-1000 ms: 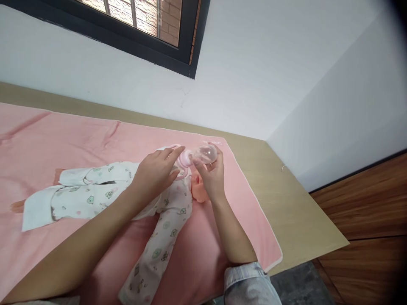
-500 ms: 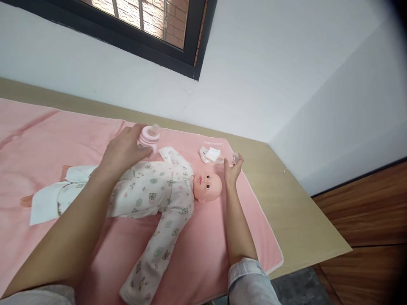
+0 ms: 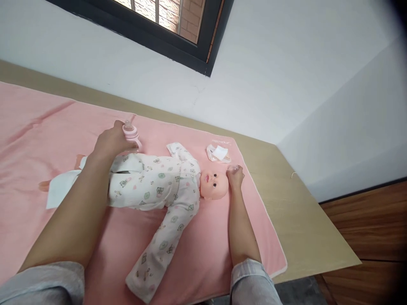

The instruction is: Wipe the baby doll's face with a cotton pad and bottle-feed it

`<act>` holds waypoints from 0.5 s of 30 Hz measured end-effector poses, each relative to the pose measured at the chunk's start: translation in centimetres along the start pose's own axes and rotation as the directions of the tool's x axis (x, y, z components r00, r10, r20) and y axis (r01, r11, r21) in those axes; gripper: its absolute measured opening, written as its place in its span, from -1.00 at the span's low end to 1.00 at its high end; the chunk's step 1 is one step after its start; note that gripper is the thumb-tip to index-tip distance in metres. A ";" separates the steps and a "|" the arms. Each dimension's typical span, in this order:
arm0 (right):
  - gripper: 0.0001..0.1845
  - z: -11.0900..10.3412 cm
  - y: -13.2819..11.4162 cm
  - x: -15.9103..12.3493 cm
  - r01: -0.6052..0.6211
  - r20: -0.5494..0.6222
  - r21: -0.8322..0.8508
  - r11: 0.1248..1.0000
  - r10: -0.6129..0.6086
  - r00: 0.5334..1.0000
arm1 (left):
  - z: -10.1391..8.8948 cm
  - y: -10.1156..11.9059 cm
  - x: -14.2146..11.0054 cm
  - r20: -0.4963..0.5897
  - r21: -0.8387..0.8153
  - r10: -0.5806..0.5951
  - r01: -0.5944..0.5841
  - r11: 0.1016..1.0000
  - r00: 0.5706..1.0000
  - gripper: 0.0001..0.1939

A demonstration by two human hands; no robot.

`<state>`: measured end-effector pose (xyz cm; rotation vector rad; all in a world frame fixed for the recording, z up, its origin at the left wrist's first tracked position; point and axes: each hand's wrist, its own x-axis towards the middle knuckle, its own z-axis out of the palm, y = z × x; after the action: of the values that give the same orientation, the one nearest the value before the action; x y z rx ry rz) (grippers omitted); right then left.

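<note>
A pink-collared baby bottle (image 3: 131, 134) with a clear teat stands upright in the grip of my left hand (image 3: 111, 139), over the pink blanket beside the doll's legs. My right hand (image 3: 235, 176) is closed around a small clear bottle cap (image 3: 233, 168), low over the blanket just past the doll's head. Between my hands a baby doll (image 3: 159, 182) lies on its back, dressed in a white printed outfit, head to the right. My left forearm hides part of its legs.
A crumpled clear wrapper with a white piece (image 3: 219, 153) lies near the blanket's far right corner. The pink blanket (image 3: 203, 241) covers much of the wooden table (image 3: 295, 224). Behind is a white wall with a dark-framed window (image 3: 190, 55).
My left hand has moved left with the bottle, away from the doll's chest. My right hand has come down nearer the blanket with the cap. The view has shifted slightly.
</note>
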<state>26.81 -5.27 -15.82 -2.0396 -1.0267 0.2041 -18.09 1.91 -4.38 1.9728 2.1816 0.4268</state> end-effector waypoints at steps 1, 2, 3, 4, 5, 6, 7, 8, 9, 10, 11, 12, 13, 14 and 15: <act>-0.33 0.0 0.0 0.0 0.002 0.000 -0.005 1.000 -0.002 1.000 | 0.2 -0.1 0.1 0.007 0.003 0.008 -0.008 1.000 1.000 -0.22; -0.33 0.0 0.0 0.0 0.003 0.000 -0.007 1.000 -0.003 1.000 | 0.4 -0.2 0.2 0.016 0.001 0.015 -0.015 1.000 1.000 -0.20; -0.32 0.0 0.0 0.0 0.003 0.000 -0.009 1.000 -0.003 1.000 | 0.6 -0.4 0.3 0.027 -0.005 0.020 -0.020 1.000 0.999 -0.19; -0.32 0.0 0.0 0.0 0.002 0.002 -0.011 1.000 -0.002 1.000 | 0.8 -0.4 0.4 0.040 -0.011 0.024 -0.024 1.000 0.999 -0.18; -0.31 0.0 0.0 0.0 0.000 0.004 -0.013 1.000 0.000 1.000 | 1.0 -0.5 0.5 0.052 -0.016 0.027 -0.026 1.000 0.998 -0.18; -0.30 0.0 0.0 0.0 -0.002 0.009 -0.017 1.000 0.002 1.000 | 1.1 -0.6 0.5 0.059 -0.022 0.027 -0.026 0.999 0.998 -0.18; -0.29 0.0 -0.1 -0.1 -0.007 0.012 -0.019 1.000 0.007 1.000 | 1.2 -0.7 0.6 0.064 -0.028 0.026 -0.024 0.999 0.998 -0.19; -0.27 0.0 -0.2 -0.1 -0.014 0.013 -0.019 1.000 0.015 1.000 | 1.2 -0.8 0.6 0.067 -0.033 0.022 -0.020 0.999 0.998 -0.19; -0.24 0.0 -0.2 -0.1 -0.022 0.014 -0.018 1.000 0.023 1.000 | 1.3 -0.8 0.6 0.070 -0.037 0.017 -0.015 0.999 0.997 -0.19; -0.21 0.0 -0.3 -0.1 -0.030 0.013 -0.014 0.999 0.030 0.999 | 1.3 -1.0 0.6 0.073 -0.045 0.012 -0.009 0.999 0.997 -0.18; -0.18 0.0 -0.4 -0.2 -0.035 0.011 -0.007 0.999 0.035 0.999 | 1.3 -1.1 0.6 0.077 -0.055 0.005 -0.001 0.998 0.997 -0.16; -0.16 0.0 -0.5 -0.2 -0.038 0.009 0.001 0.999 0.038 0.999 | 1.3 -1.3 0.7 0.083 -0.069 0.002 0.003 0.998 0.997 -0.15; -0.14 -0.1 -0.5 -0.3 -0.040 0.007 0.010 0.999 0.040 0.999 | 1.3 -1.5 0.7 0.095 -0.086 0.009 -0.001 0.996 0.995 -0.15; -0.13 -0.1 -0.6 -0.3 -0.043 0.007 0.017 0.999 0.043 0.999 | 1.3 -1.7 0.9 0.111 -0.104 0.017 -0.006 0.995 0.994 -0.15; -0.13 -0.1 -0.6 -0.4 -0.049 0.005 0.025 0.998 0.049 0.999 | 1.4 -2.1 1.0 0.128 -0.124 0.028 -0.012 0.992 0.991 -0.15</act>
<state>26.22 -5.37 -15.38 -2.0437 -0.9725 0.2462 -19.70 2.87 -6.28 1.9027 2.0090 0.4128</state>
